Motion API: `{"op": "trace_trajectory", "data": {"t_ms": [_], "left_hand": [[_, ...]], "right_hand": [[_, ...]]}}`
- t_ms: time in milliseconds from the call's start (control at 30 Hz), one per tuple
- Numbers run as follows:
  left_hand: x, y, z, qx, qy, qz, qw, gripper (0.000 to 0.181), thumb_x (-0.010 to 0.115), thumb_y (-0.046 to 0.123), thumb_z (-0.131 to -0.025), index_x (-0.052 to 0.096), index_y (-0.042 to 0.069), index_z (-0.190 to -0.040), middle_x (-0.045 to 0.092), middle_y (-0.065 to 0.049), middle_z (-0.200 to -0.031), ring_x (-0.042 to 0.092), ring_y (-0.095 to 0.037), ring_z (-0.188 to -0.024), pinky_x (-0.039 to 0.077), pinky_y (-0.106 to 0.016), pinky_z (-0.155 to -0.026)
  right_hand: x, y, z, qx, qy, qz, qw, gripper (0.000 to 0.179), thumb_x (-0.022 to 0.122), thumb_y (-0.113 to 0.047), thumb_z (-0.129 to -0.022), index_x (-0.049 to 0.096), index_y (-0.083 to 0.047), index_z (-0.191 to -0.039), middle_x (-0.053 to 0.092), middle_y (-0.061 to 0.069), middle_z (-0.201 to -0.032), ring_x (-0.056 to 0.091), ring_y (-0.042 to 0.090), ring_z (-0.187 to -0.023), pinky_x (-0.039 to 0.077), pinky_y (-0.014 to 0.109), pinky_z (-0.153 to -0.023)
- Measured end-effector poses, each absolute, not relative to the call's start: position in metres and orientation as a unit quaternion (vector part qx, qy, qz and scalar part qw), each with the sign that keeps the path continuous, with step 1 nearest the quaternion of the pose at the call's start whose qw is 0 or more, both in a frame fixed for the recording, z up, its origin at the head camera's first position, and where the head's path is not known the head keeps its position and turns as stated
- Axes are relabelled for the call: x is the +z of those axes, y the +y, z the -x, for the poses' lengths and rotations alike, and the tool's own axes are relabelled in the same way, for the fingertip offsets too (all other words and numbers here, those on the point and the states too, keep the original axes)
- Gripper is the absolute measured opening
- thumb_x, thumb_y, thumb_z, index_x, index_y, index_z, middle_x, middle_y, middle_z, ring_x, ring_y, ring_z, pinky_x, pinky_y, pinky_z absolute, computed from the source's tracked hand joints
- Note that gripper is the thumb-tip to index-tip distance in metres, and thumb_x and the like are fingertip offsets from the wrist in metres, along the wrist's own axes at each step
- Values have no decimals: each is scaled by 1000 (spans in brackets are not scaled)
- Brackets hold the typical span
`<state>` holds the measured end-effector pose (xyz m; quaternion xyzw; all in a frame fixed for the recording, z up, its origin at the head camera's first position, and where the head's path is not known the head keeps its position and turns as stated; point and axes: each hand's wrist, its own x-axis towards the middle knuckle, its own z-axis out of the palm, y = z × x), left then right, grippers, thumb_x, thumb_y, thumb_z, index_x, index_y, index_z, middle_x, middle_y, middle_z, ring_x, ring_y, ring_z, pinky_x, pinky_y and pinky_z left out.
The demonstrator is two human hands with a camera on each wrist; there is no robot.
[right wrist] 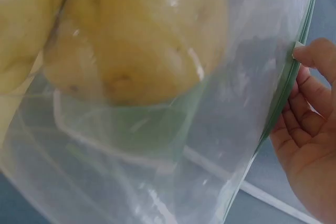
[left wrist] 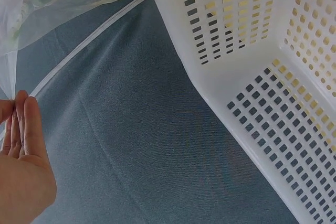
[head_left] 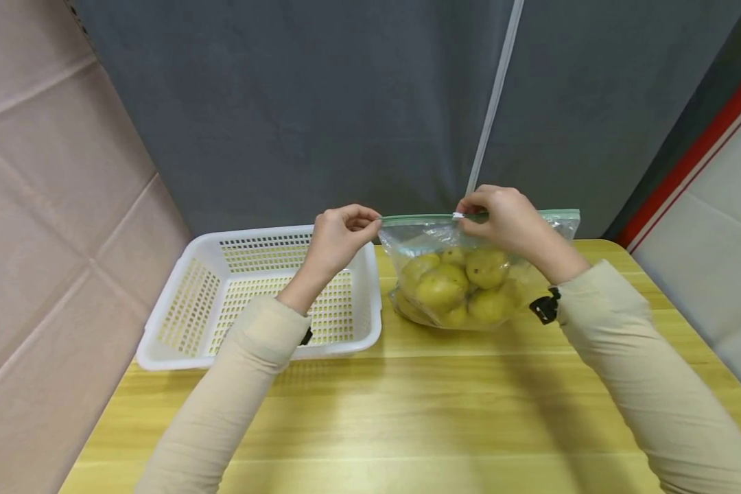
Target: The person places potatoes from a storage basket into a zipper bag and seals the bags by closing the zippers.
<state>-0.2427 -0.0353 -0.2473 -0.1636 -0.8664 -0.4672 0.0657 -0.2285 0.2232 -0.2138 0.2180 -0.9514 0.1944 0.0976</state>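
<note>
A clear zip bag (head_left: 401, 240) with a green top strip stands upright on the table, several potatoes (head_left: 442, 287) bunched in its lower part. At the bag's top left corner, my left hand (head_left: 339, 237) pinches the strip between thumb and fingers. My right hand (head_left: 500, 216) pinches the small white slider (head_left: 457, 216) partway along the strip, with the other fingers behind the bag. Close up in the right wrist view, a potato (right wrist: 139, 35) shows through the plastic, and my right hand's thumb (right wrist: 315, 56) presses on the strip.
Left of the bag, a white perforated plastic basket (head_left: 375, 302) sits on the wooden table (head_left: 370, 412), under my left forearm. A dark grey curtain (head_left: 296, 116) hangs behind the table. Pale panels rise at the left and right sides.
</note>
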Motion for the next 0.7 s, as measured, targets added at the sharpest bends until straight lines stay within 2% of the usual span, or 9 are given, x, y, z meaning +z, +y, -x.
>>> {"op": "trace_trajectory", "data": {"t_ms": [700], "left_hand": [[-247,-40,241,-459,-872,159,65,19,65,20,-91,71,9,-103,74,-9,-97,70,-20,-88,58,-35,-79]], "right_hand": [[-217,250,227,194,-958,-181,106,17,61,-12,-88,69,0,-97,66,18,-98,60,28,-85,50,44,-77]]}}
